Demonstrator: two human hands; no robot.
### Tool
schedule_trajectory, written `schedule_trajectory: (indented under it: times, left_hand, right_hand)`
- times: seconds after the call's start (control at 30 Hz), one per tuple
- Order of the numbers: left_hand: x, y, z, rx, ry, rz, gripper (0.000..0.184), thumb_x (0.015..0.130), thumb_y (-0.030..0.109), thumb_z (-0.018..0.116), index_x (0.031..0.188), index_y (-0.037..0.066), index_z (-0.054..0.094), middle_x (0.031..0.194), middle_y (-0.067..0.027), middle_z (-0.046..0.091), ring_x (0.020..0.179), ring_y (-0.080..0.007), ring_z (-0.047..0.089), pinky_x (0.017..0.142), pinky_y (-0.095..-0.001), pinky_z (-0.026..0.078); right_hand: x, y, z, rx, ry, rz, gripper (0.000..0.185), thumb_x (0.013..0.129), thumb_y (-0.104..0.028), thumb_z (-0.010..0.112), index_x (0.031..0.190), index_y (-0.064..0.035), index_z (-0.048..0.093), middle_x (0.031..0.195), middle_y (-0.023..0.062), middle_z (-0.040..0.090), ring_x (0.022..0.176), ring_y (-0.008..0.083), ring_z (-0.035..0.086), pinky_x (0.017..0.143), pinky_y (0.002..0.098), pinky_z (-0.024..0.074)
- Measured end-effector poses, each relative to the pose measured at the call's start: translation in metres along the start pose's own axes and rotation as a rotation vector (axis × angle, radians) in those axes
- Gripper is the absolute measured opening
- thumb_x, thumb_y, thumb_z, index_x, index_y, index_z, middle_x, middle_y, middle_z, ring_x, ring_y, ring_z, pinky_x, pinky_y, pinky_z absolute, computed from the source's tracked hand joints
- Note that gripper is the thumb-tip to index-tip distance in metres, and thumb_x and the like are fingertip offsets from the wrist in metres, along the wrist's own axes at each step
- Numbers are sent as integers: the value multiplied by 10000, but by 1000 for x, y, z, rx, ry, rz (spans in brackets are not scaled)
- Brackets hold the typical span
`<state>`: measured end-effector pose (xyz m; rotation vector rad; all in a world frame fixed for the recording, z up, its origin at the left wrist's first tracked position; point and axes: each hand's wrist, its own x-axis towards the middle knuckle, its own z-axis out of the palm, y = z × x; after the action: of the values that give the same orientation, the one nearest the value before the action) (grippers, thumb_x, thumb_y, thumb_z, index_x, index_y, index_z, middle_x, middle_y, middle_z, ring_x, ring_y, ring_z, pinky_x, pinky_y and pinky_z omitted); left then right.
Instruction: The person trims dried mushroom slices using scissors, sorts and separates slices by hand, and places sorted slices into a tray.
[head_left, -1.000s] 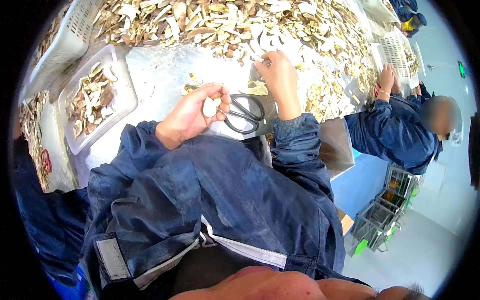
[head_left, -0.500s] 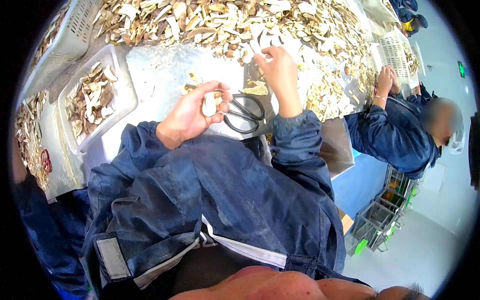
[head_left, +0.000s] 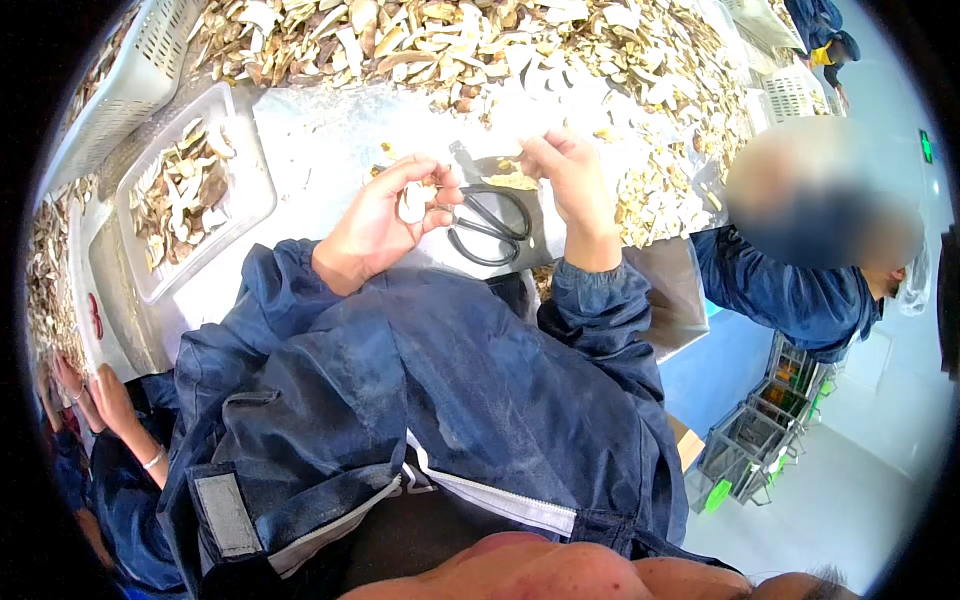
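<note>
My left hand (head_left: 375,225) is curled around pale dried slices (head_left: 412,203), which show between thumb and fingers. My right hand (head_left: 572,180) is pinched above the metal tabletop; whatever lies between its fingertips is too small to make out. Black-handled scissors (head_left: 490,225) rest on the table between both hands. A yellowish slice (head_left: 510,180) lies just left of my right fingertips. Beyond the hands spreads a large heap of brown and cream slices (head_left: 430,45). To the left stands a clear plastic tub (head_left: 262,195) with similar slices in it.
White perforated baskets stand at the upper left (head_left: 125,95) and upper right (head_left: 790,95). A co-worker in a dark blue jacket (head_left: 780,290) is on the right. Another person's hands (head_left: 120,405) show at the lower left. Metal racks (head_left: 750,440) stand on the floor.
My right hand has moved down and slightly right, away from the heap. My left hand has shifted slightly left with its slices. Another person's hands have appeared at the lower left.
</note>
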<state>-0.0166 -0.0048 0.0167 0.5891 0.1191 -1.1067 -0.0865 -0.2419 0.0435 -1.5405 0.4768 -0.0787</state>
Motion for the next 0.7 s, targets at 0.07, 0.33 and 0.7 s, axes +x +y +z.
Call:
schedule_trajectory:
  times: [0.07, 0.33, 0.7]
  left_hand:
    - [1, -1, -3, -6, -19, 13, 249, 1019, 258, 504, 1088, 38, 598, 1059, -116, 665, 945, -226, 670, 760, -339, 565]
    - [-5, 2, 18, -109, 46, 27, 416, 1048, 401, 417, 1198, 38, 557, 1028, -106, 642, 920, -252, 670, 813, -411, 572]
    - [-6, 5, -8, -100, -101, -23, 387, 1037, 393, 451, 1121, 39, 584, 948, -118, 656, 854, -257, 677, 793, -407, 583]
  right_hand:
    - [-5, 2, 5, 58, -48, 13, 168, 930, -182, 684, 931, -16, 707, 738, 1, 656, 636, 57, 560, 586, 209, 411]
    - [0, -16, 34, -268, 62, -92, 304, 892, -278, 700, 984, 11, 715, 748, 60, 685, 632, 124, 604, 631, 251, 463]
    - [41, 12, 18, -897, 241, -304, 234, 844, -186, 648, 1008, -37, 726, 855, 196, 699, 758, 333, 695, 669, 372, 535]
